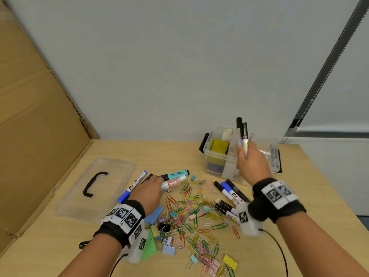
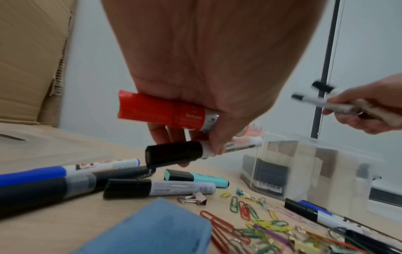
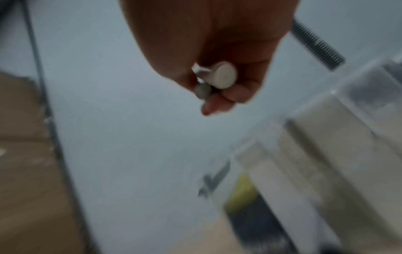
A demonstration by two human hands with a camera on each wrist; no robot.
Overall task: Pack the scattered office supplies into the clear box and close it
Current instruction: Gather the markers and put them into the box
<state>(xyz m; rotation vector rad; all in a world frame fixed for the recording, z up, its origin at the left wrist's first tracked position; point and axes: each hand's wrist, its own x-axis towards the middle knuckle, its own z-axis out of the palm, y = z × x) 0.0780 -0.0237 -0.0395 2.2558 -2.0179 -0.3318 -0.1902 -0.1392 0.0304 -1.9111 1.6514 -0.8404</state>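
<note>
The clear box (image 1: pixel 214 168) stands open at the back right of the table, with yellow notes (image 1: pixel 219 145) in one compartment. My right hand (image 1: pixel 249 156) hovers over it and grips two black-capped markers (image 1: pixel 242 132) upright; their butt ends (image 3: pixel 224 75) show in the blurred right wrist view. My left hand (image 1: pixel 154 182) is low over the table, left of the box. It grips a red-capped marker (image 2: pixel 163 110) and a black-capped marker (image 2: pixel 174 153). The box's clear lid (image 1: pixel 93 186) with a black handle lies flat at the left.
Several coloured paper clips (image 1: pixel 191 216) and binder clips (image 1: pixel 168 249) litter the middle. A blue marker (image 1: pixel 132 185), a teal highlighter (image 1: pixel 176 174), more markers (image 1: pixel 231 193) and a blue eraser (image 1: pixel 153 214) lie around. Cardboard (image 1: pixel 30 116) walls the left side.
</note>
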